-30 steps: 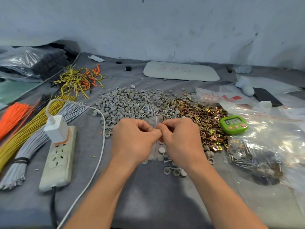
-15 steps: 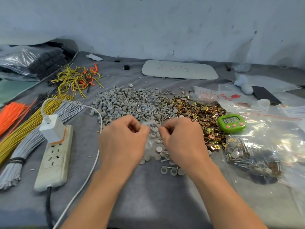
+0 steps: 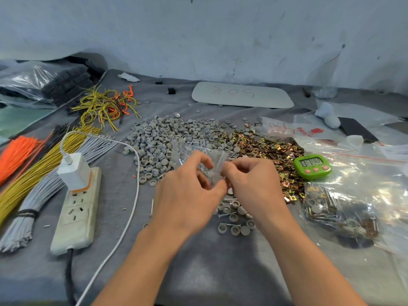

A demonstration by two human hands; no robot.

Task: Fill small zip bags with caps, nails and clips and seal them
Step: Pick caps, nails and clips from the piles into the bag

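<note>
- Left hand point(image 3: 187, 195) pinched the bag point(image 3: 213, 167) between thumb and curled fingers; right hand point(image 3: 254, 184) pinched its right edge in the same way.
- Small and clear, the bag was held up off the cloth point(image 3: 220, 272) between the two hands, over the middle of the table. Grey shapes showed through it. Whether its zip was closed could not be told.
- Just beyond the bag lay the caps point(image 3: 167, 140) in a wide grey heap, with nails point(image 3: 229, 151) scattered at the heap's right side.
- Right of the heap, touching it, spread the clips point(image 3: 271, 151), gold and coppery.
- Nearer, under the right wrist, sat a few loose caps point(image 3: 234, 228) and single nails.
- At the clips' right edge stood a green timer point(image 3: 312, 166).
- Near right of the timer lay a big bag point(image 3: 375, 184), with filled small bags point(image 3: 326, 206) showing inside.
- On the left lay a power strip point(image 3: 77, 208) with a white charger point(image 3: 74, 171) plugged in; its cable point(image 3: 130, 208) ran toward the near edge.
- Farther left lay bundles of wires point(image 3: 33, 173) in orange, yellow and grey.
- At the far side lay a white board point(image 3: 242, 94), flat by the wall.
</note>
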